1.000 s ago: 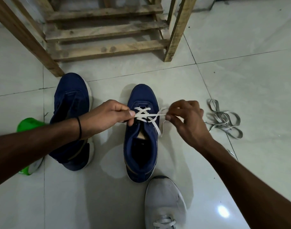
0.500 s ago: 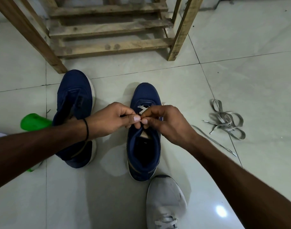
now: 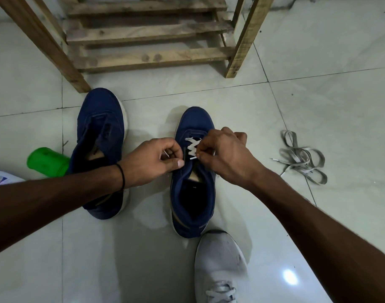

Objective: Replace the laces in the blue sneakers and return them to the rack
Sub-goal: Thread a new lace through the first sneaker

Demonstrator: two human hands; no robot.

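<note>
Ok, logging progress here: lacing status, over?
Left hand, right hand each pinch a white lace end. Centre sneaker part-laced, other sneaker unlaced. Loose grey laces aside.

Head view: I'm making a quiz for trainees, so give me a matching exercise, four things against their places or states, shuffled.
Things:
1 white lace
2 grey laces
3 unlaced blue sneaker
4 green container

Places or states:
A heaped on the floor at the right
B toe beside a leg of the rack
C pinched by left hand and right hand
D leftmost of the four

Pairs: 1-C, 2-A, 3-B, 4-D
</note>
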